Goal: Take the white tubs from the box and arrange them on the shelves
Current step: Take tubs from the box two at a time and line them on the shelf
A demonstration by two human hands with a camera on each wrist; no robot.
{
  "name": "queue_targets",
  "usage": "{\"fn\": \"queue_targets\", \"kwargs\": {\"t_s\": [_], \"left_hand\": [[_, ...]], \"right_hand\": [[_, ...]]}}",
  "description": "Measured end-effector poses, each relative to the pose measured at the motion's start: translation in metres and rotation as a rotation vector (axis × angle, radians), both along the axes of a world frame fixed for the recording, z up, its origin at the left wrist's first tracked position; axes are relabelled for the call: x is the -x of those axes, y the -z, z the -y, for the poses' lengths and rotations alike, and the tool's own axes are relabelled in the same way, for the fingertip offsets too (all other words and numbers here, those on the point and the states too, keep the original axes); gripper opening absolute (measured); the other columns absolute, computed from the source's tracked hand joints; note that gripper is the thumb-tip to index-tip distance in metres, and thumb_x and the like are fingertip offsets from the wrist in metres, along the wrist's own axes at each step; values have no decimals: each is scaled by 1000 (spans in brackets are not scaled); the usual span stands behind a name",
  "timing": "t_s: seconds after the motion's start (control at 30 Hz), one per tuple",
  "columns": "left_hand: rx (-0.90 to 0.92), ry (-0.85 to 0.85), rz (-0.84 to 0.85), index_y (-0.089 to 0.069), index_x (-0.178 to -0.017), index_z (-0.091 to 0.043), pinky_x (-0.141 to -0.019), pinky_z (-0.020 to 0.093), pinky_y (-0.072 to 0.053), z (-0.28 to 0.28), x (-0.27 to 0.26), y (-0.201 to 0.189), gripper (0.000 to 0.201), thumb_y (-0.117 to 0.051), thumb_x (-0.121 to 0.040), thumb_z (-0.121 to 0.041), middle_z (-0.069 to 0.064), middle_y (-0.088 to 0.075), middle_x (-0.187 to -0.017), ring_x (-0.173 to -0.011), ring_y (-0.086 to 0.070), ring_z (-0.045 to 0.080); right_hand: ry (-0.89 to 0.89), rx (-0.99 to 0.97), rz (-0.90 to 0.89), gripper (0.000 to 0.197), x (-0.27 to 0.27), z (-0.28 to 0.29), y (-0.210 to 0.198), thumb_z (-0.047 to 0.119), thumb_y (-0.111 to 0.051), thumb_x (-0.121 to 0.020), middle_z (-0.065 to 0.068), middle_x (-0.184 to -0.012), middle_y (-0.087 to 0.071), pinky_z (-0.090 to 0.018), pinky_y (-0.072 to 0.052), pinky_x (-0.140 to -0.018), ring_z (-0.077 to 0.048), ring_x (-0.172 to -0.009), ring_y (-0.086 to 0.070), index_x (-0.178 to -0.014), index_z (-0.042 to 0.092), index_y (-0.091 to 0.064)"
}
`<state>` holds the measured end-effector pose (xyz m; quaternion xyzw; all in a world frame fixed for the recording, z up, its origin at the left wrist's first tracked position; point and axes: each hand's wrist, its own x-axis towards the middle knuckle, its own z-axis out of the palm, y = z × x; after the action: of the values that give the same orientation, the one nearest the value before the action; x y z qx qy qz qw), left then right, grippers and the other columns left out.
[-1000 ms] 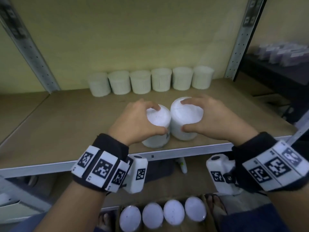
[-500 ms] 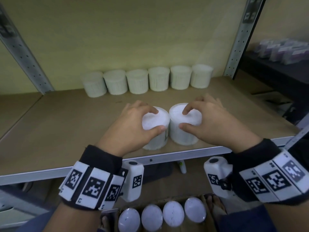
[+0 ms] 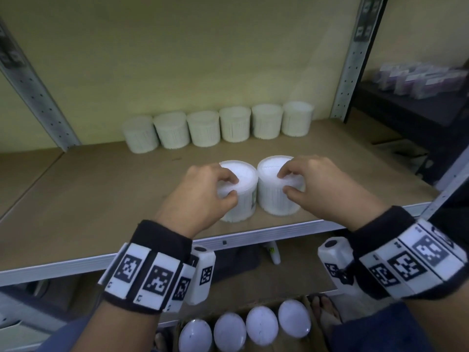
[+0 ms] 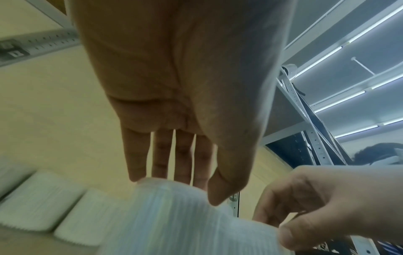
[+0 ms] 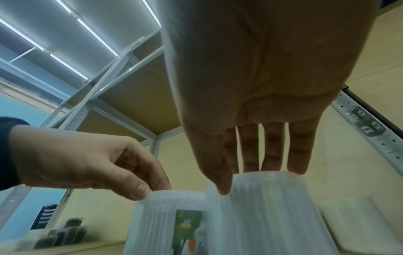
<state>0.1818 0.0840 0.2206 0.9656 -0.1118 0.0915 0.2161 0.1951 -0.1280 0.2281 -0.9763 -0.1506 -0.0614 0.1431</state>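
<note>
Two white ribbed tubs stand side by side on the brown shelf (image 3: 101,189), a little behind its front edge. My left hand (image 3: 232,186) holds the left tub (image 3: 245,199) from above, fingertips on the lid and thumb at the near rim. My right hand (image 3: 284,182) holds the right tub (image 3: 271,199) the same way. The left wrist view shows thumb and fingers at the rim of the left tub (image 4: 185,215). In the right wrist view the right tub (image 5: 272,207) stands beside the left tub (image 5: 170,215), which bears a coloured label.
A row of several white tubs (image 3: 218,129) lines the back wall. Below me an open cardboard box (image 3: 311,301) holds several more tubs (image 3: 243,326). Grey metal uprights (image 3: 355,59) flank the shelf. A small bottle (image 3: 274,252) lies on the lower shelf. Bare shelf lies to the left.
Both tubs moved from the shelf's front edge further in and now stand upright. My fingers have slid back from spanning the lids to their near halves.
</note>
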Motion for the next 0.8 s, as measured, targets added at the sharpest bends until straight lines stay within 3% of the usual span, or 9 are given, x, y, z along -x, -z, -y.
{"fn": "queue_targets", "kwargs": {"t_s": [0.23, 0.43, 0.67, 0.8], "left_hand": [[-76, 121, -3, -66, -118, -21, -93, 19, -40, 30, -35, -4, 31, -59, -88, -26, -5, -64, -124, -117, -56, 11], [-131, 211, -29, -64, -120, -14, -94, 27, -45, 59, -77, -8, 33, -60, -89, -24, 3, -64, -124, -113, -60, 18], [-121, 217, -46, -64, -120, -12, -95, 23, -42, 85, -122, -12, 33, -62, -89, -23, 5, -65, -124, -114, -59, 18], [-111, 202, -33, -65, -119, -9, -96, 24, -43, 96, -145, -10, 32, -62, -89, -21, 7, -65, -124, -113, -61, 20]], "right_hand": [[77, 3, -42, 30, -27, 30, -4, 25, -63, -88, 2, -121, -64, -26, -45, -92, -15, -113, -58, -118, 23, -65], [157, -39, -41, 33, -56, 50, -4, 24, -65, -88, -2, -126, -63, -29, -44, -98, -19, -115, -58, -121, 19, -65], [218, -44, -19, 35, -92, 63, -1, 22, -61, -91, -5, -128, -61, -25, -42, -91, -20, -115, -58, -126, 16, -61], [225, -25, -2, 34, -117, 68, 3, 22, -59, -92, -6, -127, -61, -32, -45, -97, -22, -115, -58, -125, 16, -61]]}}
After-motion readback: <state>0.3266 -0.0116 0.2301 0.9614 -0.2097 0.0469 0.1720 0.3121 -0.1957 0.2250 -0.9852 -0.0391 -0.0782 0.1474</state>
